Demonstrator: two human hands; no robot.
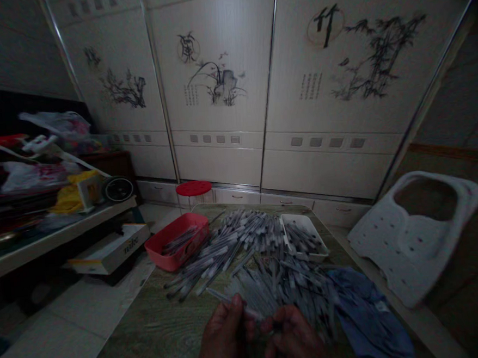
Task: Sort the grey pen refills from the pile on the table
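My left hand (224, 338) and my right hand (293, 341) are close together at the near edge of a wood-grain table (123, 340). A thin pale pen (231, 301) sticks out from my left fingers toward the upper left. My right fingers curl around something small and dark, too blurred to name. A loose heap of grey pens (265, 264) covers the table's middle and reaches my right hand. More pens lie in a red plastic tray (178, 243) and a white tray (304, 239). A crumpled blue cloth (367, 317) lies to my right.
A red round stool (193, 188) stands behind the table, before cabinets with ink paintings (216, 88). On the left, a low shelf (50, 236) holds plastic bags and clutter, above a flat box (108, 249). A white padded seat cover (414, 232) lies on the right.
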